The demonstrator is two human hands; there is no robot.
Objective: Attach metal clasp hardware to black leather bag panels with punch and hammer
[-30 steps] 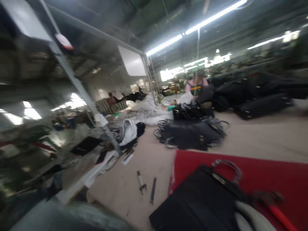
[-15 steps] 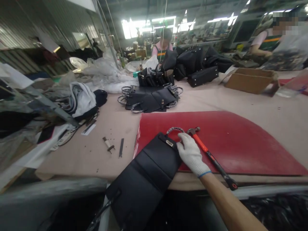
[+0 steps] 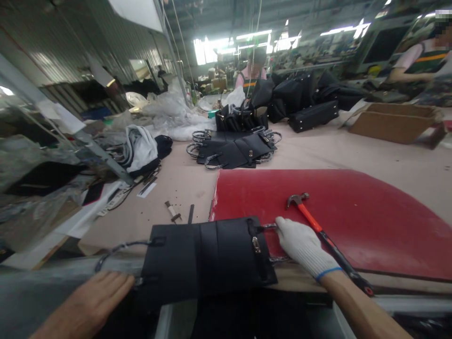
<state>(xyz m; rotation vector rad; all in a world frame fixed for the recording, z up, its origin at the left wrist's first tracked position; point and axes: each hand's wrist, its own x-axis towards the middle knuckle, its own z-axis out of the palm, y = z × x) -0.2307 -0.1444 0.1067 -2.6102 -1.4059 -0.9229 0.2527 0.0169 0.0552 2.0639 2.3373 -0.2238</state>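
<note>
A flat black bag panel (image 3: 206,259) lies across the near table edge, with a wrapped handle at each end and a metal clasp (image 3: 256,245) near its right end. My right hand (image 3: 303,245), in a white knit glove, is closed on the right handle (image 3: 270,226). Bare and with fingers together, my left hand (image 3: 95,301) is curled at the left handle (image 3: 122,246), whose lower part it covers. To the right of the gloved hand, a claw hammer (image 3: 312,219) with an orange and black grip rests on a red board (image 3: 339,193).
Farther back lie stacked black bag panels (image 3: 235,148) and black bags (image 3: 293,92). A cardboard box (image 3: 391,125) stands at the right. A small tool (image 3: 172,212) and a dark strip (image 3: 191,214) lie left of the board. Two people work beyond the table.
The bag panel has turned from slanting to nearly level across the table edge. My left hand has come into view at its left handle. My right hand still has the right end.
</note>
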